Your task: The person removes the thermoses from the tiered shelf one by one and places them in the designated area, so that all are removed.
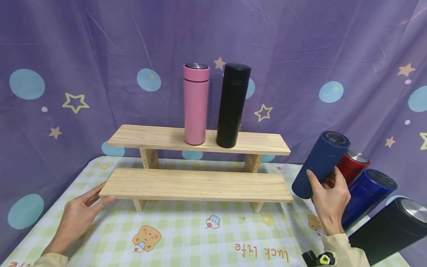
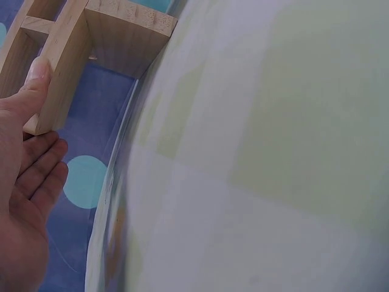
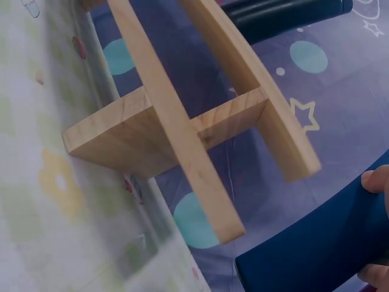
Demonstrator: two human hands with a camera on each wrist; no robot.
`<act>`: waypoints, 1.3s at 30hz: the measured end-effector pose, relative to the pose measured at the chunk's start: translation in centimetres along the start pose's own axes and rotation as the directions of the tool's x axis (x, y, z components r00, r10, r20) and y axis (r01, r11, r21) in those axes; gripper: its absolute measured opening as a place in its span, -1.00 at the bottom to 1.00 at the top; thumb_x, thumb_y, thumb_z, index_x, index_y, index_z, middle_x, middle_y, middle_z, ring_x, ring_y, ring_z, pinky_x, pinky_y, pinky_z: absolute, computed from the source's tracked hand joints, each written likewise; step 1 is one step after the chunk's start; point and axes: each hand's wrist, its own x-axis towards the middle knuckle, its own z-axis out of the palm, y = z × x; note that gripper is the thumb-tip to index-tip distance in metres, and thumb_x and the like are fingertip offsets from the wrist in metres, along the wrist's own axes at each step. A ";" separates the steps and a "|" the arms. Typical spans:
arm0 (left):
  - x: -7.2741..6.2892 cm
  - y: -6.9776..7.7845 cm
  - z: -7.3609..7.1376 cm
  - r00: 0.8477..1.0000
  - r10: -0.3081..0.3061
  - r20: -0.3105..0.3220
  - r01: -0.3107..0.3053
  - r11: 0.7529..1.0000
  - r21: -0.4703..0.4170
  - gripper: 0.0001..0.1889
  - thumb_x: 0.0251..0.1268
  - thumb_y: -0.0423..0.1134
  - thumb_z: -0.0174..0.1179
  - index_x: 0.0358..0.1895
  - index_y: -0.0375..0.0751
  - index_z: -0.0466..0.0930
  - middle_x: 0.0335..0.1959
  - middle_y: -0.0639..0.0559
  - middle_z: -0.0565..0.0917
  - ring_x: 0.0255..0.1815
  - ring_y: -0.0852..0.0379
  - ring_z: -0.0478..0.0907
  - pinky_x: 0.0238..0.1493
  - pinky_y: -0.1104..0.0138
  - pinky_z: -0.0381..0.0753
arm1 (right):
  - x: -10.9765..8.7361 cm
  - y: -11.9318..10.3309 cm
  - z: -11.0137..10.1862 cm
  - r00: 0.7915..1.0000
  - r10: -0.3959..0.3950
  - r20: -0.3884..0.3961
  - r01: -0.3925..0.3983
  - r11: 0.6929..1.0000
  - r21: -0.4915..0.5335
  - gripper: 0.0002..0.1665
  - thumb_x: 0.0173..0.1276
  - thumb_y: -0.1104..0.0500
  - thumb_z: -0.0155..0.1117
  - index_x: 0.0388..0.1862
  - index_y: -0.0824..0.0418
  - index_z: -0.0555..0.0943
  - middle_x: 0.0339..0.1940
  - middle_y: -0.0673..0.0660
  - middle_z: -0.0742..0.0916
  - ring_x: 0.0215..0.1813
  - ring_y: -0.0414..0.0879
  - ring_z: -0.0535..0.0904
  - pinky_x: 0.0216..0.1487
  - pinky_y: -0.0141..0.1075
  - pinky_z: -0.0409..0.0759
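Observation:
A two-step wooden shelf (image 1: 197, 185) stands on the table. My left hand (image 1: 78, 213) grips the left end of its lower board, with the thumb (image 2: 37, 76) along the front edge and the fingers (image 2: 45, 170) at the end. My right hand (image 1: 330, 198) holds a navy blue thermos (image 1: 318, 163) off the shelf's right end, tilted with its lid up and to the right. On the upper board, a pink thermos (image 1: 196, 107) and a slim black thermos (image 1: 233, 107) stand upright, a small gap between them.
At the right are a red thermos (image 1: 353, 167), partly hidden behind my right hand, a bright blue thermos (image 1: 370, 193) and a large black thermos (image 1: 390, 230). A checked tablecloth (image 1: 186, 241) covers the table. Behind hangs a purple curtain (image 1: 110, 66).

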 end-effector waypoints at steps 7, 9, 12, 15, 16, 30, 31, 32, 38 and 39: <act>0.0 -0.1 -0.1 1.000 0.001 -0.009 -0.001 1.000 0.010 -0.19 0.43 0.15 0.32 0.56 -0.24 0.32 0.33 -0.44 0.46 0.27 -0.47 0.46 0.06 -0.19 0.54 | 0.1 -0.9 0.0 1.000 0.006 0.015 -0.006 1.000 0.014 -0.30 0.24 0.16 0.61 0.33 0.33 0.61 0.01 0.31 0.73 -0.12 -0.47 0.49 -0.10 -0.68 0.47; 0.0 -0.1 -0.1 1.000 0.006 -0.015 -0.005 1.000 0.009 -0.20 0.43 0.15 0.33 0.55 -0.24 0.33 0.32 -0.43 0.48 0.26 -0.46 0.47 0.05 -0.20 0.55 | 0.0 -1.2 0.1 1.000 0.007 0.023 -0.007 1.000 0.015 -0.30 0.25 0.16 0.60 0.35 0.32 0.61 0.03 0.31 0.72 -0.11 -0.46 0.49 -0.10 -0.68 0.47; 0.0 -0.1 -0.1 1.000 0.018 -0.019 -0.019 1.000 -0.003 -0.20 0.42 0.13 0.34 0.55 -0.25 0.34 0.32 -0.43 0.48 0.26 -0.46 0.47 0.02 -0.15 0.59 | 0.1 -1.5 0.1 1.000 0.001 0.020 -0.002 1.000 0.017 -0.30 0.25 0.16 0.60 0.34 0.30 0.61 0.04 0.31 0.73 -0.12 -0.44 0.49 -0.10 -0.69 0.48; -0.1 0.0 0.0 0.999 0.024 -0.026 -0.024 1.000 -0.005 -0.21 0.42 0.12 0.35 0.54 -0.25 0.35 0.31 -0.43 0.49 0.25 -0.46 0.48 0.02 -0.13 0.59 | 0.4 -1.9 0.1 1.000 -0.007 0.013 0.007 1.000 0.022 -0.30 0.24 0.16 0.61 0.34 0.29 0.62 0.04 0.30 0.73 -0.14 -0.41 0.51 -0.10 -0.69 0.48; -0.1 0.0 0.0 0.999 0.025 -0.029 -0.025 1.000 -0.002 -0.21 0.42 0.12 0.35 0.54 -0.25 0.35 0.31 -0.43 0.50 0.25 -0.46 0.49 0.02 -0.14 0.58 | 0.4 -2.0 0.1 1.000 -0.010 0.013 0.010 1.000 0.025 -0.30 0.23 0.16 0.61 0.34 0.30 0.62 0.03 0.30 0.73 -0.14 -0.40 0.51 -0.10 -0.69 0.49; -0.1 0.1 -0.1 0.998 0.047 -0.043 -0.046 0.999 0.011 -0.23 0.41 0.09 0.37 0.52 -0.27 0.39 0.28 -0.43 0.53 0.21 -0.44 0.51 -0.07 0.00 0.70 | 1.0 -3.8 0.2 0.999 -0.041 0.019 0.039 0.996 0.076 -0.33 0.22 0.19 0.63 0.30 0.32 0.64 -0.02 0.20 0.73 -0.07 -0.38 0.56 -0.02 -0.66 0.57; -0.1 0.1 0.0 0.998 0.046 -0.043 -0.046 0.999 0.013 -0.23 0.41 0.10 0.37 0.51 -0.27 0.39 0.27 -0.43 0.53 0.21 -0.43 0.52 -0.08 0.00 0.70 | 1.1 -3.9 0.2 0.999 -0.043 0.022 0.042 0.996 0.077 -0.33 0.23 0.18 0.62 0.31 0.30 0.64 -0.01 0.20 0.74 -0.06 -0.39 0.57 -0.01 -0.65 0.57; -0.1 0.1 0.0 0.998 0.047 -0.043 -0.046 0.999 0.013 -0.23 0.41 0.10 0.37 0.51 -0.27 0.40 0.27 -0.42 0.53 0.21 -0.43 0.52 -0.11 0.10 0.74 | 1.1 -4.1 0.2 0.999 -0.045 0.026 0.043 0.996 0.079 -0.33 0.23 0.18 0.62 0.31 0.29 0.64 0.01 0.20 0.74 -0.05 -0.40 0.57 0.00 -0.64 0.58; 0.0 -0.1 0.0 0.998 0.054 -0.045 -0.054 0.999 0.002 -0.24 0.40 0.09 0.38 0.50 -0.29 0.40 0.25 -0.44 0.54 0.19 -0.44 0.52 -0.37 0.68 0.57 | 1.5 -5.0 0.3 0.997 -0.062 0.035 0.057 0.991 0.118 -0.33 0.22 0.19 0.63 0.33 0.21 0.65 0.01 0.17 0.76 -0.07 -0.39 0.61 -0.03 -0.64 0.59; 0.0 -0.1 0.1 0.997 0.057 -0.048 -0.057 0.998 0.004 -0.24 0.40 0.08 0.38 0.50 -0.30 0.40 0.24 -0.44 0.55 0.18 -0.44 0.53 -0.33 0.60 0.65 | 1.6 -5.1 0.3 0.997 -0.064 0.034 0.059 0.990 0.129 -0.33 0.22 0.20 0.63 0.32 0.21 0.66 -0.01 0.14 0.76 -0.08 -0.37 0.62 -0.04 -0.64 0.59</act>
